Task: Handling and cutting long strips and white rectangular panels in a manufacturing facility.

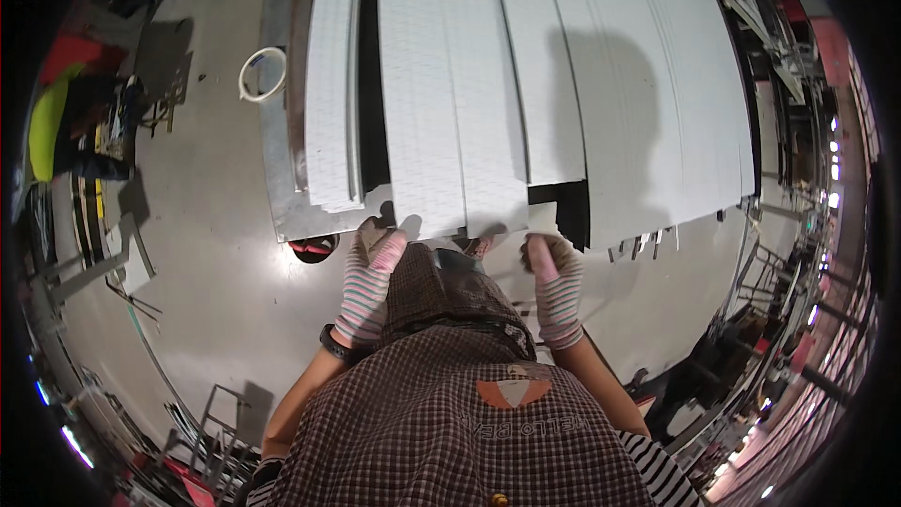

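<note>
The left hand [374, 258], in a striped glove, is at the near edge of a long white panel [441, 122] in the upper middle of the frame. Its thumb lies over the panel's lower left corner with the fingers curled below, so the hand is grasping that edge. The right hand [552, 268], gloved alike, is just right of the same panel's lower right corner, with its fingers curled in; whether it grips the panel or only closes beside it, I cannot tell.

The panel runs from the top of the frame down to the hands. To its left, across a dark gap, stands a narrow stack of white strips [331, 84]; to its right, more white sheets [676, 131] spread toward the upper right, crossed by a rounded shadow. They lie on a table whose grey metal edge [324, 222] shows at the lower left of the panels. A pale ring [263, 74] sits at that table's left side.

The wearer has a dark checked apron [413, 404] and a black wristband [335, 345] on the left wrist. At the far left of the frame is another person in a yellow-green top [45, 127].
</note>
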The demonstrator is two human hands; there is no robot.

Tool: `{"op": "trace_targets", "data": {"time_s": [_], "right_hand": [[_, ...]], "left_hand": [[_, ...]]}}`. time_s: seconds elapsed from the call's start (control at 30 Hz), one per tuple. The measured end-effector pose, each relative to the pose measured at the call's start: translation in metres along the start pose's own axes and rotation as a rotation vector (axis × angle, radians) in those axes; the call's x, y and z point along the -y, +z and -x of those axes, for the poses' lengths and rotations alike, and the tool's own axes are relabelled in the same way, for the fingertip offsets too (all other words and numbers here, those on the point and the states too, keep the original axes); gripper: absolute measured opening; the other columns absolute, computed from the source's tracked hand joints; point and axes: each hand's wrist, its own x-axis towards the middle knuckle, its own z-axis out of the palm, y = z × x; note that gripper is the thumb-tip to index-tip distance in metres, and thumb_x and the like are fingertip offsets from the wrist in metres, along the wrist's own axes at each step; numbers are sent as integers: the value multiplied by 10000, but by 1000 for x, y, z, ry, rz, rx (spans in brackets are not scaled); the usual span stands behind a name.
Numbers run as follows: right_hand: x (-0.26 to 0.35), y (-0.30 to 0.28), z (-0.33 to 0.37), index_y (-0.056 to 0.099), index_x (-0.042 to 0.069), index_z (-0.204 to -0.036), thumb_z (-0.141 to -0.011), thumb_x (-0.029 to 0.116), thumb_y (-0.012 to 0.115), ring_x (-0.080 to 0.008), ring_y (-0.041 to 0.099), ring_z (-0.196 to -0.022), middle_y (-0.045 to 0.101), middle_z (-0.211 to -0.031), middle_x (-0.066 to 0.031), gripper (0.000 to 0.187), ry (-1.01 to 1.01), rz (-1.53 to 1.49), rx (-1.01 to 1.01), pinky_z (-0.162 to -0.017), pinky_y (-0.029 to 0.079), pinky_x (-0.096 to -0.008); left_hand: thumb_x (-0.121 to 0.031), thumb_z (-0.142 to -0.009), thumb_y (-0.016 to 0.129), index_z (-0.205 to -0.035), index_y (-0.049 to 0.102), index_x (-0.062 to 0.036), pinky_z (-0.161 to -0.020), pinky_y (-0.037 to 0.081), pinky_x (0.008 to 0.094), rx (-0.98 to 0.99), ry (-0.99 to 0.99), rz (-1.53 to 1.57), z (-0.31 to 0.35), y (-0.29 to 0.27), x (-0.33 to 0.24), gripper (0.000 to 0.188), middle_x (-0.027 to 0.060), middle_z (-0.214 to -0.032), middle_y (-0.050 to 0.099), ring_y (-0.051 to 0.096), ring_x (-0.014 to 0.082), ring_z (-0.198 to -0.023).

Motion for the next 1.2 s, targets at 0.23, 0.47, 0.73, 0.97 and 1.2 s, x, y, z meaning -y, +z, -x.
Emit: {"op": "trace_targets", "data": {"time_s": [0.23, 0.47, 0.73, 0.97, 1.2], "right_hand": [[72, -25, -61, 640, -26, -1110, -839, 218, 786, -213, 644, -909, 655, -1034, -132, 393, -677, 686, -281, -845, 523, -343], [112, 31, -108, 390, -44, -1403, -720, 446, 828, -318, 566, -1150, 560, -1241, -240, 948, -333, 1356, -202, -967, 481, -479], [90, 15, -94, 413, -52, -1376, -788, 300, 814, -301, 567, -1166, 562, -1220, -214, 795, -531, 859, -188, -944, 504, -436], [30, 3, -59, 525, 5, -1251, -892, 443, 720, -255, 567, -1168, 581, -1215, -124, 599, 117, -458, 9, -965, 482, -389], [33, 30, -112, 581, 52, -1236, -809, 493, 786, -277, 587, -1128, 619, -1230, -91, 647, 251, -866, -208, -1074, 431, -438]], "left_hand": [[-213, -973, 666, -1435, 415, 11, -1017, 432, 284, 176, 100, -42, -5, 34, -6, 572, 99, -1292, 569, 537, 166, -1165], [-261, -973, 671, -1470, 352, 24, -1040, 405, 285, 176, 108, -142, -9, 43, 8, 656, 124, -1364, 509, 501, 182, -1212], [-291, -930, 726, -1518, 291, 18, -1093, 390, 337, 239, 84, -53, -5, 23, 4, 794, 146, -1417, 481, 472, 215, -1288], [-287, -939, 686, -1512, 219, 29, -1146, 367, 389, 199, 44, 280, -36, 55, -24, 804, 245, -1447, 388, 421, 310, -1340], [-196, -840, 797, -1471, 255, -7, -1098, 468, 415, 218, -240, 605, -96, 68, -39, 853, 240, -1411, 424, 499, 313, -1262]]}}
